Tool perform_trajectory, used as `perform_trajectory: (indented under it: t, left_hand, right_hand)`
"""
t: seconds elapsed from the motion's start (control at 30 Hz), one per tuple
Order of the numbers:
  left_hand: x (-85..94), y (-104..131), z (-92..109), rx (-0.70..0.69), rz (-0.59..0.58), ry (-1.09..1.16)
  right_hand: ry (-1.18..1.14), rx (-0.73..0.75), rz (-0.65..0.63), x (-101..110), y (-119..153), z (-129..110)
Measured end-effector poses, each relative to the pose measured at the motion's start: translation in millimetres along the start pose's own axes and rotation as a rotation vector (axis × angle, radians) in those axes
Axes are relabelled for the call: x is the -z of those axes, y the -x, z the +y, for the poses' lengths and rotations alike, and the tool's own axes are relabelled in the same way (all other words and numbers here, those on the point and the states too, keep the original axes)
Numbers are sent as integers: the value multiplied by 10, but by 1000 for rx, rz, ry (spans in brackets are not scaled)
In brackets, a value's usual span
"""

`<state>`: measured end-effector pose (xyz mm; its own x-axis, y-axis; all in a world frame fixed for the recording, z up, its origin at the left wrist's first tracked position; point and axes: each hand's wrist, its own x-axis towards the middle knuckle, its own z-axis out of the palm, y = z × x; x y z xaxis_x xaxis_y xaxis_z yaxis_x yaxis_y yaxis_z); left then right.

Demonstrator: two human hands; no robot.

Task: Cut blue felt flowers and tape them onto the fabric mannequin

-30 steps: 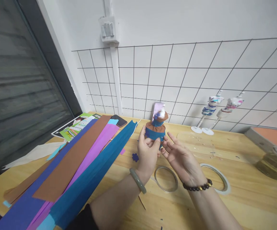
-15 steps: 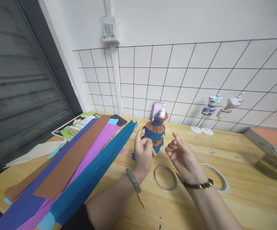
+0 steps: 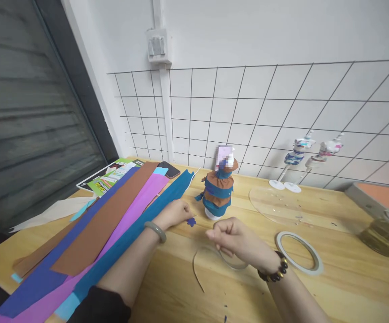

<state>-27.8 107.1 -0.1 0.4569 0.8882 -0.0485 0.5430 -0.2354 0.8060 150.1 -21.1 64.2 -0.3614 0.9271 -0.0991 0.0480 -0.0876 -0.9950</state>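
My left hand (image 3: 177, 212) is low over the table, its fingers closed at the edge of a small dark-blue flower-shaped piece (image 3: 191, 222); whether it grips the piece is unclear. My right hand (image 3: 230, 237) has curled fingers above a thin tape ring (image 3: 238, 265), partly hiding it; I cannot make out anything in its fingertips. Behind both hands stands a small figure (image 3: 218, 190) wrapped in layers of brown and teal paper, on a white base. Neither hand touches it.
Long paper strips (image 3: 114, 215) in brown, blue, purple and teal cover the left side. A phone (image 3: 169, 169) lies behind them. Right of my right hand is a wide tape ring (image 3: 300, 253). Two small figures on stands (image 3: 293, 157) are near the wall grid; a large tape roll (image 3: 386, 233) sits far right.
My left hand has moved left and down from the paper figure to the blue piece. My right hand has moved left and down, its fingers more curled. The figure's white base now shows.
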Motion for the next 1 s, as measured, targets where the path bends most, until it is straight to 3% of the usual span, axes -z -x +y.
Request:
perform_trajectory:
  t: [0.1,0.2,0.53,0.63,0.87,1.0]
  left_hand:
    - [-66,-6,-60,5,-82,-59]
    - [-95,-18,-88,3,-119,-71]
    - [-40,-1,-49,15,-209,1]
    - [61,29,27,3,-218,42]
    - [203,92,283,-69,-344,174]
    - [183,126,414,-134,-421,226]
  right_hand:
    - [116,-96,-146,-50,-7,41]
    - [253,-152,-211,-84,-15,60]
    - [287,-179,-227,-76,-33,127]
    - [283,-163,-170,-33,-52,164]
    - [241,-32,204,-34,-196,289]
    - [214,-28,265,-55,-241,320]
